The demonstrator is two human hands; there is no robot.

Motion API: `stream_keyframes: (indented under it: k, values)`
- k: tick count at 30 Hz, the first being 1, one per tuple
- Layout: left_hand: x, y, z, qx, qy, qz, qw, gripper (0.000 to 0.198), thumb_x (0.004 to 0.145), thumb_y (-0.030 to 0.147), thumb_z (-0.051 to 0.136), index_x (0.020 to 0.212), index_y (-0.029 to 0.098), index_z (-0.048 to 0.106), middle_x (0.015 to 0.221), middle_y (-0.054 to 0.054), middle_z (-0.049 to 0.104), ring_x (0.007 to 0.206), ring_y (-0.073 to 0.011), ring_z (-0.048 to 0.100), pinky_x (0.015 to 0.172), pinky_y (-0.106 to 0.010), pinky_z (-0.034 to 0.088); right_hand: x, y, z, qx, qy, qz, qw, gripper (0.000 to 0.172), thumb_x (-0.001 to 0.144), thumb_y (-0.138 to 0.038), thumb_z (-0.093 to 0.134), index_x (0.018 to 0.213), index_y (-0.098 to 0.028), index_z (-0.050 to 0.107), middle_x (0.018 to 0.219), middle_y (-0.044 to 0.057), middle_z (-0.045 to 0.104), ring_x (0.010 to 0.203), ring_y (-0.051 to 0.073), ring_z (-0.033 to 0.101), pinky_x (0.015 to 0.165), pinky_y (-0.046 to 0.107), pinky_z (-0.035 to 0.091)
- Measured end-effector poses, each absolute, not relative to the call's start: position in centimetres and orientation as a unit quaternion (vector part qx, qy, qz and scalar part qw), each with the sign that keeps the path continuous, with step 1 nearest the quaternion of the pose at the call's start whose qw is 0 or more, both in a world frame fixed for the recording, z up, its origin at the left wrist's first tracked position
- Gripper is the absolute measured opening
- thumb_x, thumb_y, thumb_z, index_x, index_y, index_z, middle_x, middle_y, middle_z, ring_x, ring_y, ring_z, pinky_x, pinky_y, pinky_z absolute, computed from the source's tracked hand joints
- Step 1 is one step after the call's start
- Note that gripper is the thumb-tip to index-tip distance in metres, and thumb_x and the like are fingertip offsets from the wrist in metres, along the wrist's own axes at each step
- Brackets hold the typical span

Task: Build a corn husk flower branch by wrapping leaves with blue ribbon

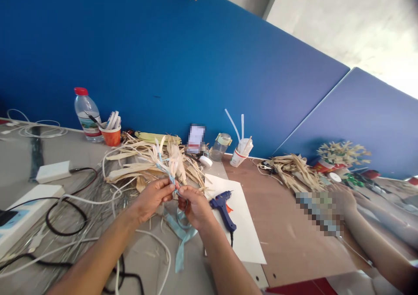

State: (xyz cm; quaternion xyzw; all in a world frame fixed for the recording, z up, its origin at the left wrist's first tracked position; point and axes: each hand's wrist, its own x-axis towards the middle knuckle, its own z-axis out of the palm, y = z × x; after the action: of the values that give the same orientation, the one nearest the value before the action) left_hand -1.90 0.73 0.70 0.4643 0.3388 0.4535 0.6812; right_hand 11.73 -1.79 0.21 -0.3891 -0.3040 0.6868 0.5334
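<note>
Holding a small husk bundle upright over the middle of the worktop, a little back from the front edge. Pinching its base with the left hand, fingers narrow and closed on the stems; gripping the same spot from the other side with the right hand, also closed, with a pale blue ribbon looped under it and hanging down toward the front edge. Behind the bundle, a loose husk pile spread toward the back edge. Just right of the right hand, a blue glue gun lying on a white sheet, nozzle toward the back. Left of the hands, tangled cables. Near the right edge, another person's hand, well apart. Likely trouble: with so thin a pinch, could let the dry strips fan out or slide free; could snag the hanging ribbon on the cables or drag it across the gun's tip; could snap brittle husk by squeezing too hard.
</note>
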Motion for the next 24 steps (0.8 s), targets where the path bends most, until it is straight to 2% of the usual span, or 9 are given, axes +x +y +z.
stream_keyframes:
  k: [5,10,16,20,24]
  values:
    - [-2.4,1.1,0.1,0.504,0.338,0.418,0.676,0.024,0.072,0.038,0.067,0.076,0.014,0.065,0.06,0.003,0.05,0.049,-0.0061,0.033,0.048,-0.02,0.025,12.0,-1.6,-0.1,-0.41,-0.329,0.68,0.512,0.012,0.053,-0.019,0.068,0.058,-0.016,0.058,0.047,-0.006,0.046,0.043,0.005,0.033,0.045,0.02,0.024]
    - [-2.7,1.3,-0.2,0.515,0.358,0.401,0.668,0.025,0.076,0.039,0.063,0.081,0.014,0.064,0.059,0.004,0.047,0.047,-0.0053,0.034,0.049,-0.019,0.024,12.5,-1.3,-0.2,-0.422,-0.356,0.646,0.528,0.015,0.052,-0.015,0.068,0.064,-0.016,0.06,0.054,-0.006,0.049,0.046,0.005,0.034,0.048,0.021,0.023]
    - [-2.8,1.4,-0.3,0.559,0.374,0.385,0.632,0.025,0.075,0.037,0.064,0.083,0.014,0.065,0.062,0.002,0.051,0.049,-0.007,0.036,0.049,-0.02,0.026,12.9,-1.4,0.1,-0.459,-0.405,0.622,0.487,0.013,0.057,-0.021,0.065,0.067,-0.016,0.058,0.052,-0.007,0.048,0.046,0.006,0.031,0.048,0.022,0.02]
    - [-2.6,1.4,0.0,0.561,0.372,0.385,0.631,0.023,0.072,0.036,0.066,0.076,0.014,0.065,0.065,0.001,0.052,0.049,-0.0068,0.034,0.047,-0.021,0.024,13.0,-1.7,0.5,-0.488,-0.446,0.596,0.456,0.011,0.06,-0.02,0.063,0.068,-0.016,0.057,0.054,-0.007,0.047,0.048,0.007,0.033,0.051,0.022,0.022]
    - [-2.3,1.3,0.2,0.576,0.381,0.38,0.615,0.022,0.071,0.036,0.065,0.069,0.014,0.062,0.057,0.004,0.046,0.048,-0.0071,0.032,0.046,-0.021,0.022,13.2,-1.8,0.6,-0.497,-0.482,0.581,0.427,0.008,0.062,-0.02,0.061,0.062,-0.016,0.054,0.054,-0.007,0.045,0.05,0.007,0.033,0.052,0.023,0.023]
